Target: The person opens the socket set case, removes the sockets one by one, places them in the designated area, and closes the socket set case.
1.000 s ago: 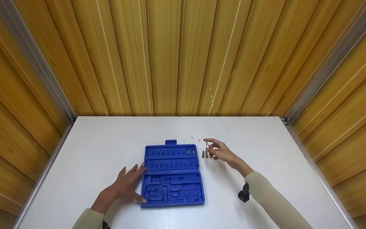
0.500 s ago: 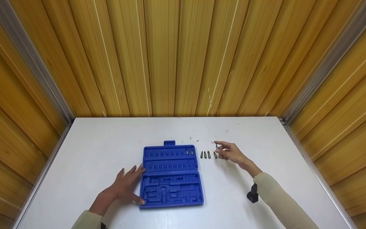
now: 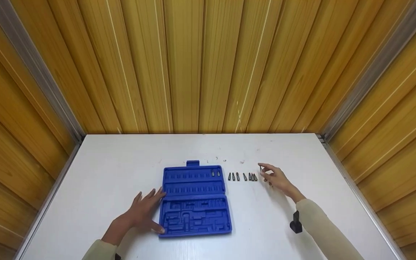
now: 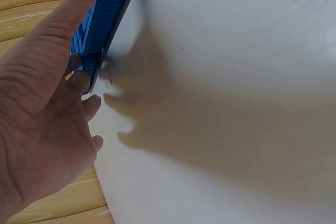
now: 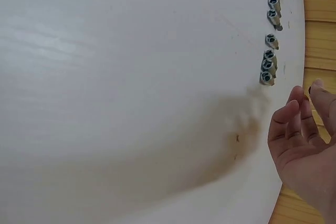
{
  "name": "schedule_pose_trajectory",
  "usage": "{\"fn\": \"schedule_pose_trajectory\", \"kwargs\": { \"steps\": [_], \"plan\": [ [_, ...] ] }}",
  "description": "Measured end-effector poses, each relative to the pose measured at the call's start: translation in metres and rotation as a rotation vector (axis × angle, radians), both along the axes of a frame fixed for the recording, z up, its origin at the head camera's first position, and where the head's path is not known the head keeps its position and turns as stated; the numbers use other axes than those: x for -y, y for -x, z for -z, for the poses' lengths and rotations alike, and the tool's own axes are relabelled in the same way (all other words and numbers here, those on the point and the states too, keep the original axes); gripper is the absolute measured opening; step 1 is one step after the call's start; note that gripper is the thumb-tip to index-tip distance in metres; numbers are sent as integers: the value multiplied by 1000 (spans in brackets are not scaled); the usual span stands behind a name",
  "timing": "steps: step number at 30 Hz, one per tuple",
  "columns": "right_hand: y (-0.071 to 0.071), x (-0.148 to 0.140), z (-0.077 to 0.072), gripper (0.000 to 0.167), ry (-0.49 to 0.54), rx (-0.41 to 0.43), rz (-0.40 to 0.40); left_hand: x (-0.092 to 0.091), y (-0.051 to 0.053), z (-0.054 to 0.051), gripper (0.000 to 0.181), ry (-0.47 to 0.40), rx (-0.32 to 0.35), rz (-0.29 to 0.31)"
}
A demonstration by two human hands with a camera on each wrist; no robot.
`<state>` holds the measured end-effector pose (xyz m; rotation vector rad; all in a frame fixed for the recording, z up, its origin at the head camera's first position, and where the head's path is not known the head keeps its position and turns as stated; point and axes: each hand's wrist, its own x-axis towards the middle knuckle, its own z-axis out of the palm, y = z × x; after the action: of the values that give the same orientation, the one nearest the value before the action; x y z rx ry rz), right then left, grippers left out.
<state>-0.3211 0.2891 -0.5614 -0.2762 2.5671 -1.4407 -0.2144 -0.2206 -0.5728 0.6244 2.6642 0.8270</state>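
Note:
An opened blue case (image 3: 193,196) lies on the white table, with two small metal bits (image 3: 216,173) in its upper right slots. My left hand (image 3: 141,213) rests along the case's left edge, fingers spread, thumb on the lower left corner; in the left wrist view the thumb of the hand (image 4: 47,98) lies on the blue rim. To the right of the case, several metal bits (image 3: 238,176) lie in a row. Just right of that row, my right hand (image 3: 278,180) pinches a small bit (image 3: 261,168) between thumb and fingers, above the table.
Small dark specks (image 3: 224,160) mark the white table (image 3: 121,159) behind the case. Wood-patterned panels (image 3: 186,65) stand at the back and both sides, with grey metal strips in the corners.
My right hand has moved right along the row, uncovering more bits on the table, and still pinches a small bit. The left hand stays at the case.

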Motion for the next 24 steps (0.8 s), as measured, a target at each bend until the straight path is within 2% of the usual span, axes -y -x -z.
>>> {"fn": "schedule_pose_trajectory", "kwargs": {
  "steps": [10, 15, 20, 24],
  "plan": [
    [0, -8, 20, 42, -113, -40, 36, 1, 3, 5, 127, 11, 16, -13],
    [0, -4, 25, 39, -190, -106, 41, 1, 3, 3, 127, 8, 16, -14],
    [2, -1, 26, 37, -261, -184, -11, 1, 3, 4, 127, 13, 2, -7],
    [4, 1, 27, 38, -310, -191, -25, 2, 3, 4, 127, 12, -15, 6]
  ]
}}
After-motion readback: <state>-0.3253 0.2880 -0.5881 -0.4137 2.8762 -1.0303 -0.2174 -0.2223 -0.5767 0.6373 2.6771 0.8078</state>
